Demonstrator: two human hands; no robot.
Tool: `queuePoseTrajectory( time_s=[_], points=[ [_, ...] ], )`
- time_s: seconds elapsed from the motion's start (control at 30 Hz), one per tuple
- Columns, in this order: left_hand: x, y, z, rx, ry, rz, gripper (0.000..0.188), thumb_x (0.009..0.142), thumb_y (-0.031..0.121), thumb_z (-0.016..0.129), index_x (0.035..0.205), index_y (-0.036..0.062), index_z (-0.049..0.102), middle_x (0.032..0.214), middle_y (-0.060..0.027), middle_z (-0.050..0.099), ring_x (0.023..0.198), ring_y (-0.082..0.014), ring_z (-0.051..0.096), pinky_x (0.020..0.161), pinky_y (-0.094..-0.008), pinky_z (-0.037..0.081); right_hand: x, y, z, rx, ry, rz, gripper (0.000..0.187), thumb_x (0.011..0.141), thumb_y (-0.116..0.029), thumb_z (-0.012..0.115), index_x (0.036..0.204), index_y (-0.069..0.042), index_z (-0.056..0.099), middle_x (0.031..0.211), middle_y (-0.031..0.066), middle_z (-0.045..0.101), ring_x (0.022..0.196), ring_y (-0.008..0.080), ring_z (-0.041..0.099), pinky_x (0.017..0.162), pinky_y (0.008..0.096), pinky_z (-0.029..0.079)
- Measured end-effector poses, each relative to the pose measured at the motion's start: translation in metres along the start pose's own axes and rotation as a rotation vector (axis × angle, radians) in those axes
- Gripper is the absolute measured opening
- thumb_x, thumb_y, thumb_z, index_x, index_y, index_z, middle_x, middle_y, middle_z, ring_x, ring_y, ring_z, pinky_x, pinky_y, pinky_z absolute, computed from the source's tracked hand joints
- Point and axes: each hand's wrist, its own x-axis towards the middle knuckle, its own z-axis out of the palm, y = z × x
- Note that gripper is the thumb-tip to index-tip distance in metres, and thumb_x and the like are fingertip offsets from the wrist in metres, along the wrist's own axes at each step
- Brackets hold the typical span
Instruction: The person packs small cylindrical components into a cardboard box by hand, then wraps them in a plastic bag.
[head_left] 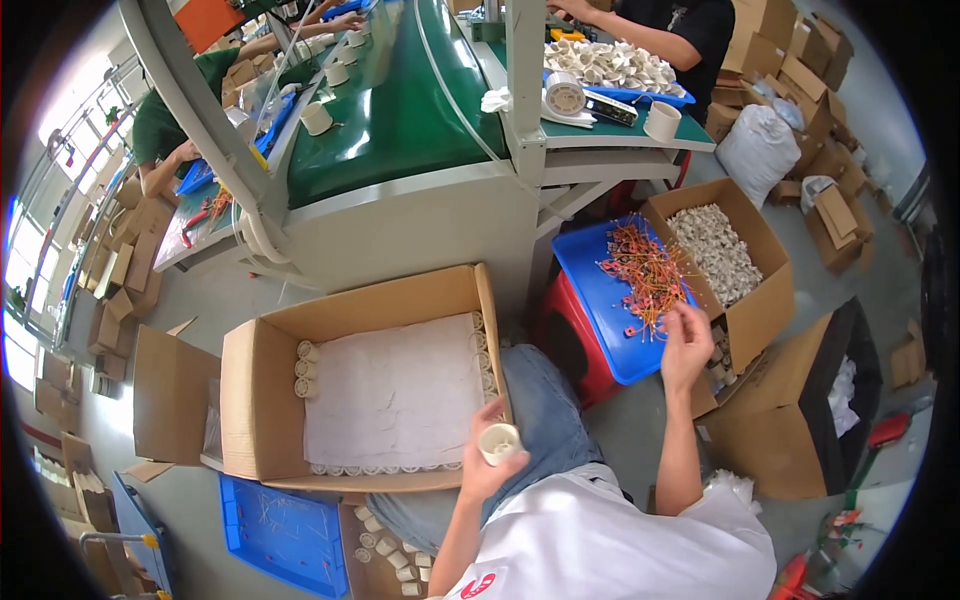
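My left hand (pixel 486 462) is wrapped around a white plastic cup-shaped part (pixel 499 444), its open end facing up. It is beside the near right edge of a large cardboard box (pixel 262 400). Inside that box, white paper (pixel 390 385) covers most of the contents, and round white parts (pixel 306 370) show along its edges. Over on the right, my right hand (pixel 687 345) reaches to a heap of thin red and orange wires (pixel 643 275) in a blue tray (pixel 590 290). Its fingertips are pinched at the edge of the heap, apparently on a wire.
A red stool (pixel 572 340) supports the blue tray. Beside it stands a carton of small white pieces (pixel 715 255). A green conveyor (pixel 400 120) runs ahead, with co-workers on both sides. An empty-looking blue tray (pixel 283 530) and loose white cylinders (pixel 395 560) lie near left.
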Motion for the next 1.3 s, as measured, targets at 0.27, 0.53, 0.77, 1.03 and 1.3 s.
queuePoseTrajectory(
  time_s=[0.27,0.53,0.77,1.03,1.3],
  points=[
    [0.022,0.037,0.019,0.419,-0.218,0.142,0.044,0.063,0.018,0.081,0.095,0.0050,0.054,0.123,-0.0205,0.053,0.112,-0.0310,0.053,0.094,-0.0407,0.041,-0.085,-0.072,0.028,0.533,-0.896,0.845,0.017,0.082,0.007,0.057,0.097,0.007,0.065,0.086,0.0120,0.063,0.074,0.0200,0.066,0.064,0.0276,0.056],
    [-0.010,0.058,-0.043,0.266,-0.430,-0.206,0.048,0.062,0.018,0.083,0.098,0.0061,0.055,0.087,-0.0074,0.064,0.078,-0.0173,0.062,0.074,-0.0325,0.050,-0.111,-0.078,0.043,0.281,-1.047,0.293,0.023,0.072,0.011,0.065,0.093,0.004,0.067,0.088,0.0114,0.063,0.072,0.0171,0.065,0.064,0.0240,0.053],
    [-0.013,0.024,-0.025,0.536,0.381,0.087,0.058,0.059,0.006,0.083,0.105,0.0028,0.049,0.104,-0.0159,0.055,0.096,-0.0322,0.055,0.075,-0.0397,0.048,-0.099,-0.106,0.036,0.422,-0.812,0.203,0.021,0.073,0.014,0.063,0.093,0.007,0.064,0.093,0.0122,0.058,0.073,0.0176,0.064,0.065,0.0256,0.054],
    [-0.004,0.023,-0.021,0.819,0.327,0.318,0.071,0.061,0.000,0.077,0.120,0.0037,0.039,0.112,-0.0197,0.050,0.097,-0.0363,0.053,0.081,-0.0408,0.046,-0.109,-0.117,0.038,0.252,-0.881,-0.136,0.025,0.066,0.009,0.070,0.090,0.003,0.066,0.087,0.0121,0.062,0.072,0.0206,0.062,0.062,0.0274,0.052],
    [-0.007,0.022,-0.021,0.844,0.302,0.352,0.072,0.057,-0.003,0.077,0.121,0.0025,0.042,0.112,-0.0189,0.049,0.098,-0.0355,0.052,0.083,-0.0403,0.044,-0.111,-0.121,0.041,0.218,-0.933,-0.172,0.026,0.065,0.010,0.069,0.090,0.003,0.065,0.087,0.0122,0.062,0.073,0.0215,0.062,0.062,0.0272,0.052]
  ],
)
